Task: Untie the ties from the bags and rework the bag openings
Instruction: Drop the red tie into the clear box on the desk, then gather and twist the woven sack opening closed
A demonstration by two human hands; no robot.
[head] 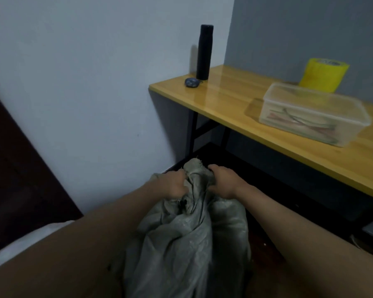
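Both hands bunch the grey sack's neck, on the floor beside the table.
Left hand (174,184) and right hand (222,182) curl tight on the sack (181,244); no tie visible; a hard tug could rip the frayed mouth.

Grey woven bag (187,239) upright on floor, neck bunched, frayed top edge sticking up.

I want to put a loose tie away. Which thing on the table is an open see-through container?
The clear plastic box, lidless, with strips inside. The black bottle is opaque and upright; the yellow roll behind it is no container.
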